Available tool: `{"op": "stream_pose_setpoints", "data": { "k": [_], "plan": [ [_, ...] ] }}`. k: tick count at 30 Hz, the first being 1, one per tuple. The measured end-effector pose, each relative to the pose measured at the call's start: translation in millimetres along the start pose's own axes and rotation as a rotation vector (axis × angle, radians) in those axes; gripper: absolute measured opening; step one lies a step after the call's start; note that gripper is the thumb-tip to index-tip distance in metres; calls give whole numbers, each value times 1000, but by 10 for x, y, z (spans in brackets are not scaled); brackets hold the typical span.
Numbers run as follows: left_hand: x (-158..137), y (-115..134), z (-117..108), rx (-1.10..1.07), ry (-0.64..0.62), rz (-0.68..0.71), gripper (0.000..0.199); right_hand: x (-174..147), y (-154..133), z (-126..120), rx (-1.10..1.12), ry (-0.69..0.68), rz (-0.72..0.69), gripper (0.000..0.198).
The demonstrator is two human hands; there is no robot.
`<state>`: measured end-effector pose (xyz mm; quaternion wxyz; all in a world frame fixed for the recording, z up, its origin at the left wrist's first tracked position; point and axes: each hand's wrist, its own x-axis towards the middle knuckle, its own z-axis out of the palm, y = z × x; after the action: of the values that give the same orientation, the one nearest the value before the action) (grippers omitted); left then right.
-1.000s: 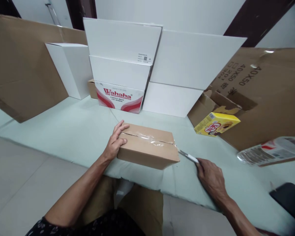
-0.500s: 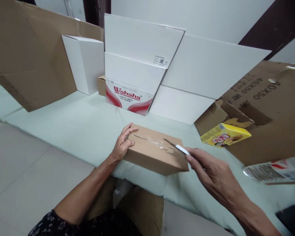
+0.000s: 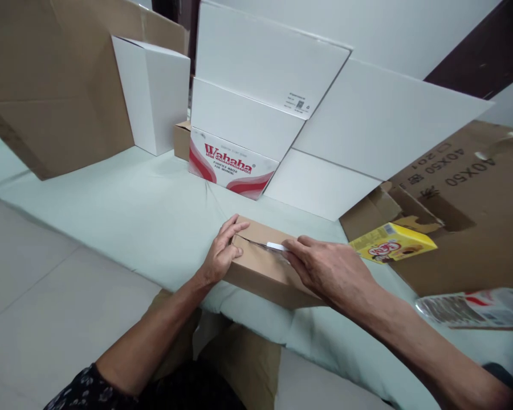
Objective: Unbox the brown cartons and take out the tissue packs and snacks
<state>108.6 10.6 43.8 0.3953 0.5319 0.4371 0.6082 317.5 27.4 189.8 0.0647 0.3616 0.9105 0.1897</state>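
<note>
The pale green cloth (image 3: 145, 196) bears the Wahaha box (image 3: 233, 162), taken as landmark. The brown carton (image 3: 269, 282) sits on the person's side of the Wahaha box, apart from it. Held at one end only, the carton could, in my judgement, swivel towards the Wahaha box if pushed sideways. The right hand (image 3: 325, 262), above the carton's top face, clasps a thin-bladed cutter (image 3: 276, 246); the left hand (image 3: 224, 247) grasps the carton's left end, thumb on top. The principal hazard is the blade, which points along the top seam towards the left fingers: a slip, or the seam giving way suddenly, could cut them. Pressed too deep, it could also score any contents, which are not visible. Compared with half a second ago, the carton remains in the left hand's grip; the right hand now reaches further over it, and the cutter lies further left along the seam, nearer the left thumb.
</note>
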Motion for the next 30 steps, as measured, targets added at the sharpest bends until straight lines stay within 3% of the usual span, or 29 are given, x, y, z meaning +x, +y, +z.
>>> {"op": "stream_pose_setpoints", "data": {
  "k": [4, 15, 17, 23, 26, 30],
  "plan": [
    [-3, 5, -1, -8, 6, -5, 69, 77, -40, -108, -57, -112, 0, 25],
    [3, 6, -10, 32, 44, 22, 65, 141, 105, -347, 59, -190, -48, 26],
    [1, 12, -8, 37, 58, 16, 63, 113, 134, -353, 63, -206, -27, 26],
    [-10, 9, -2, 15, 97, 8, 62, -207, 409, -281, -104, -434, 95, 23],
    [-15, -5, -9, 1, 99, 1, 62, -463, 593, -179, -33, -403, 160, 26],
    [-17, -18, -20, -5, 95, -8, 61, -771, 817, -31, 109, -233, 185, 28]
  ]
}}
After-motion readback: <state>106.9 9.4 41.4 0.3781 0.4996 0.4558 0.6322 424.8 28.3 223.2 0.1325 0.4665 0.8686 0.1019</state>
